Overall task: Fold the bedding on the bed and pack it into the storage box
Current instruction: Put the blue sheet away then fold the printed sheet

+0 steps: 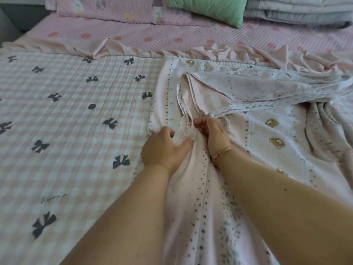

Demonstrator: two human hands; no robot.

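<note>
green cushion [208,9] is seen at the far end of the bed, tilted | folded grey quilts [298,11] are stacked just right of it | pink pillow [114,8] is laid left of the cushion

Setting: a home bedroom. You are looking down on a bed [172,33] under a pink textured sheet, with a pink checked quilt [66,115] printed with dark bows, a bear-print blanket [267,134], a green pillow [208,8], a pink cartoon pillow [107,8] and folded grey quilts [298,10] stacked at its head.
</note>
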